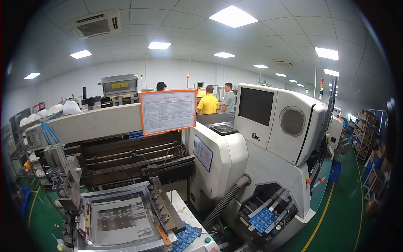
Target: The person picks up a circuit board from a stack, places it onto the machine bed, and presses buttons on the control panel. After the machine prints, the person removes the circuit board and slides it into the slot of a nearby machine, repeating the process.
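A: Where are the hands?
B: Neither shows, so I cannot tell their grip.
A: What lies nearest?
B: A stencil frame, low and left of the white machine. Blue boards lie just right of the frame; another blue board sits in the machine's mouth.

A stencil frame lies lower left — circuit boards just right, machine beyond.
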Available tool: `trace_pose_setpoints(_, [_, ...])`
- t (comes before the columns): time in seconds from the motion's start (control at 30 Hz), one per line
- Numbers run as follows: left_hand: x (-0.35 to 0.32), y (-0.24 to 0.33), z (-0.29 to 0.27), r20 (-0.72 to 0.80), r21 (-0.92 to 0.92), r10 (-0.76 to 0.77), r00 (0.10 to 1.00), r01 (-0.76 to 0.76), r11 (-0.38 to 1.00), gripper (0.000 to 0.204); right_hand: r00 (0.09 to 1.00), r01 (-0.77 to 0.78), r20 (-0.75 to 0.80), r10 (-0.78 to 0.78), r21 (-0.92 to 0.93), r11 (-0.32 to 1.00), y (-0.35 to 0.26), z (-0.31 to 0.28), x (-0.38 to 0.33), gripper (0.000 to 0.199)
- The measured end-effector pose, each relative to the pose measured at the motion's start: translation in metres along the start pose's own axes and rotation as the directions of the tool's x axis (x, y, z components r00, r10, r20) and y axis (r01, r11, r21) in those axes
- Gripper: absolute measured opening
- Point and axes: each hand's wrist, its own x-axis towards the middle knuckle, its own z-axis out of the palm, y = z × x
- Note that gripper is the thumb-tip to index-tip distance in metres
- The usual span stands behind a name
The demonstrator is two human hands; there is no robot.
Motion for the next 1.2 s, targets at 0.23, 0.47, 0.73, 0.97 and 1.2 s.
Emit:
trace_pose_setpoints(0.23, [0.022, 0.009, -0.030, -0.011, -0.101, 0.168, 0.986, -0.168, 0.981, 0.035, 0.992, -0.124, 0.027, 0.122, 0.078, 0.989, -0.006, -0.033, -0.034, 0.059])
trace_pose_setpoints(0.47, [0.016, -0.004, -0.020, 0.007, -0.213, 0.258, 0.966, -0.251, 0.944, 0.037, 0.965, -0.258, 0.121, 0.233, 0.288, 0.922, -0.063, -0.101, -0.102, 0.087])
trace_pose_setpoints(0.73, [0.015, -0.015, 0.006, 0.008, -0.358, 0.359, 0.933, -0.333, 0.872, 0.040, 0.970, -0.227, 0.149, 0.194, 0.248, 0.942, -0.044, -0.066, -0.057, 0.097])
trace_pose_setpoints(0.97, [0.040, -0.018, 0.003, -0.032, -0.447, 0.475, 0.880, -0.437, 0.781, 0.043, 0.952, -0.301, 0.151, 0.267, 0.289, 0.909, -0.026, -0.049, -0.042, 0.095])
trace_pose_setpoints(1.2, [0.053, 0.000, -0.021, -0.060, -0.451, 0.461, 0.885, -0.436, 0.779, 0.043, 0.959, -0.245, 0.180, 0.219, 0.134, 0.960, -0.031, -0.063, -0.059, 0.089])
